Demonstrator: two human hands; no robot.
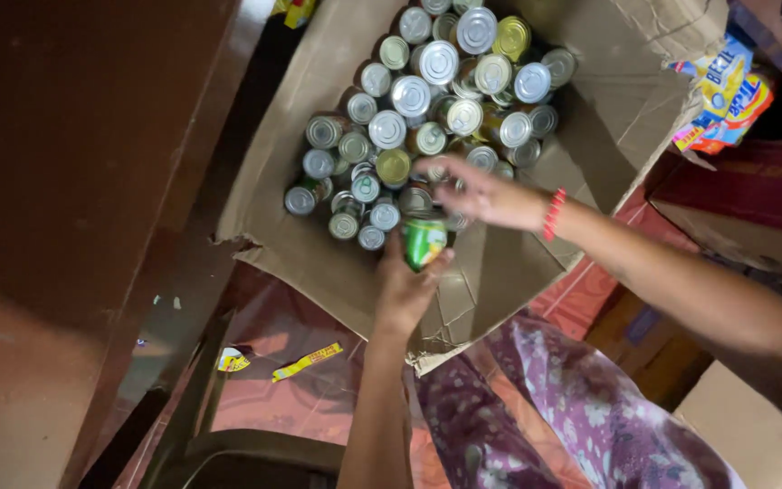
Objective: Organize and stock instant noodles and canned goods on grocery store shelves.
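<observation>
I am gripping one green-labelled can [424,242] in my left hand [405,290] at the cardboard box's [319,263] six o'clock edge, my right hand [481,192] spreading loosely over the many tins [427,91] left inside.
</observation>
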